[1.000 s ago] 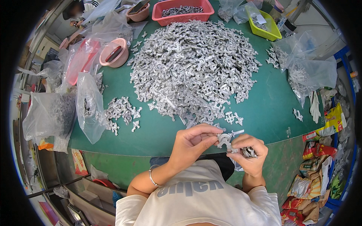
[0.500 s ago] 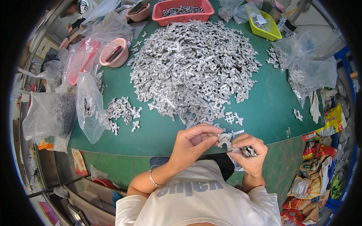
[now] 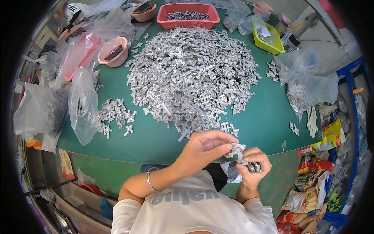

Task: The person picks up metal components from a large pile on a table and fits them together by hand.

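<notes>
My left hand [image 3: 206, 146] pinches a small silver metal casting [image 3: 237, 150] between thumb and fingertips, near the table's front edge. On the other side of the casting, my right hand [image 3: 255, 169] closes its thumb and fingers at the casting's lower end. Several more shiny metal pieces [image 3: 254, 167] show tucked inside the curled right fingers; their full shape is hidden. Just beyond both hands rises a large heap of similar silver castings [image 3: 191, 74] on the green table [image 3: 156, 146]. A couple of loose ones [image 3: 230, 128] lie between the heap and my hands.
A smaller pile of castings [image 3: 113, 114] lies left, beside clear plastic bags [image 3: 83, 111]. Behind the heap stands a red basket [image 3: 188, 24]; a pink bowl [image 3: 116, 58] and a yellow-green basket [image 3: 269, 45] flank it. At right are a filled bag [image 3: 300, 93] and white glove [image 3: 312, 122].
The scene has shifted slightly left and down in view. A thin rod that stuck out beside the casting no longer shows. Both hands still hold the casting.
</notes>
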{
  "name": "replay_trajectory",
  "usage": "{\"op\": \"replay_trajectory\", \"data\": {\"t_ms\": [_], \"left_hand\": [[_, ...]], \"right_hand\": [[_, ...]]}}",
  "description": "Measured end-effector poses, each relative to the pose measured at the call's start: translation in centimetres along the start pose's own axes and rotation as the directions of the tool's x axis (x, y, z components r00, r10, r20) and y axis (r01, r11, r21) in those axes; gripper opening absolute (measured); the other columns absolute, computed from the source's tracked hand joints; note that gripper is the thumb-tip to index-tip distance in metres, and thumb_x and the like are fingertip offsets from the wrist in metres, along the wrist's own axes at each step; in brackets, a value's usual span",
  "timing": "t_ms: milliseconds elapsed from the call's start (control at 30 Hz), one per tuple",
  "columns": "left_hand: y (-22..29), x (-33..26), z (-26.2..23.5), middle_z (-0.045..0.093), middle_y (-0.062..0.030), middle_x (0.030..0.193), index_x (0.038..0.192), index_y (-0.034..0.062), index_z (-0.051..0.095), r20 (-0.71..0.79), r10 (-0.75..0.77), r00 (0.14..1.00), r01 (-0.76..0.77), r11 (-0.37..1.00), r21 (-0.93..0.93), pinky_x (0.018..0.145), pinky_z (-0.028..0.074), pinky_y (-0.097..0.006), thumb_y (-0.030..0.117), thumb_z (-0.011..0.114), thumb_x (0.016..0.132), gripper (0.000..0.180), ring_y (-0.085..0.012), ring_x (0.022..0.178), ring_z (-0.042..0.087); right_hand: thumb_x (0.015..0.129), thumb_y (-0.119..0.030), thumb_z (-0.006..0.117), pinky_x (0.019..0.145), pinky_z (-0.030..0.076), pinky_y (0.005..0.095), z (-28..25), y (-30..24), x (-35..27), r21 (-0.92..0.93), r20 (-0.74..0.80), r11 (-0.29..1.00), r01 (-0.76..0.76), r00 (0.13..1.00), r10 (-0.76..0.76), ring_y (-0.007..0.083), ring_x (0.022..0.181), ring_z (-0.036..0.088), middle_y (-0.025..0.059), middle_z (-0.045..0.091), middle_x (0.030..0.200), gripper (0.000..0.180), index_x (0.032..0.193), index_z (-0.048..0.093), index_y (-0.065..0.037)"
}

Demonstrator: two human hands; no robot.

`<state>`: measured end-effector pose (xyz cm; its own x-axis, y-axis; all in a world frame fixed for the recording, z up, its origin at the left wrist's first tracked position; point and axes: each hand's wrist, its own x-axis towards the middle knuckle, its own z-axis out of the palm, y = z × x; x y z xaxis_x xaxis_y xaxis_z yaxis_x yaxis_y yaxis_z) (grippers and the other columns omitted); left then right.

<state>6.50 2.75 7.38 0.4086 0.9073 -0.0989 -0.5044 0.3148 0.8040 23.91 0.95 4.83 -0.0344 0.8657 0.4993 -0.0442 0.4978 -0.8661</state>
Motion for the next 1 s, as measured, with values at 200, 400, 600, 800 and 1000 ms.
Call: {"op": "replay_trajectory", "data": {"t_ms": [200,400,600,800,1000], "left_hand": [[-0.6,0.1,-0.1,0.058,-0.0077,0.080,0.089,-0.0033,0.055,0.001,0.019,1.000,-0.019,1.000,-0.018,0.064,0.046,-0.023,0.005,0.055,0.083,0.011,-0.0109,0.069,0.055],[-0.4,0.3,0.3,0.055,-0.0055,0.065,0.079,-0.0005,0.052,-0.097,-0.068,0.993,0.072,0.997,0.039,0.049,0.041,-0.021,0.009,0.056,0.083,0.012,-0.0094,0.054,0.051],[-0.3,0.4,0.1,0.051,-0.0039,0.058,0.085,0.0024,0.050,-0.078,-0.156,0.985,0.144,0.979,-0.146,0.040,0.031,-0.020,0.012,0.053,0.085,0.011,-0.0077,0.044,0.043],[-0.2,0.5,0.3,0.049,-0.0030,0.055,0.092,0.0026,0.050,-0.117,-0.112,0.987,0.102,0.990,-0.092,0.039,0.029,-0.019,0.013,0.053,0.085,0.013,-0.0075,0.043,0.041],[-0.4,0.5,0.2,0.048,-0.0021,0.056,0.095,0.0015,0.052,-0.101,-0.100,0.990,0.090,0.991,-0.102,0.040,0.029,-0.019,0.012,0.052,0.086,0.014,-0.0069,0.043,0.040]], "right_hand": [[0.066,0.000,0.068,0.052,0.042,0.0262,-0.2,0.1,0.0,0.081,-0.022,0.997,-0.018,1.000,0.020,0.0157,0.056,0.054,0.0124,0.058,0.064,0.020,0.076,0.052,0.002],[0.078,-0.010,0.060,0.049,0.041,0.0256,0.7,-0.8,0.4,0.134,-0.068,0.974,-0.182,0.979,0.193,0.0139,0.051,0.052,0.0111,0.055,0.062,0.019,0.073,0.047,0.002],[0.084,-0.014,0.055,0.048,0.041,0.0247,0.5,-0.8,0.4,0.273,0.030,0.864,-0.424,0.901,0.433,0.0114,0.048,0.047,0.0077,0.049,0.061,0.023,0.070,0.043,0.000],[0.085,-0.014,0.053,0.048,0.042,0.0257,0.6,-0.6,0.4,0.317,0.053,0.827,-0.465,0.879,0.474,0.0107,0.048,0.046,0.0060,0.047,0.059,0.023,0.069,0.043,0.000],[0.085,-0.014,0.053,0.048,0.041,0.0252,0.6,-0.5,0.5,0.301,0.072,0.845,-0.442,0.894,0.442,0.0109,0.049,0.046,0.0057,0.047,0.059,0.022,0.070,0.044,0.000]]}}
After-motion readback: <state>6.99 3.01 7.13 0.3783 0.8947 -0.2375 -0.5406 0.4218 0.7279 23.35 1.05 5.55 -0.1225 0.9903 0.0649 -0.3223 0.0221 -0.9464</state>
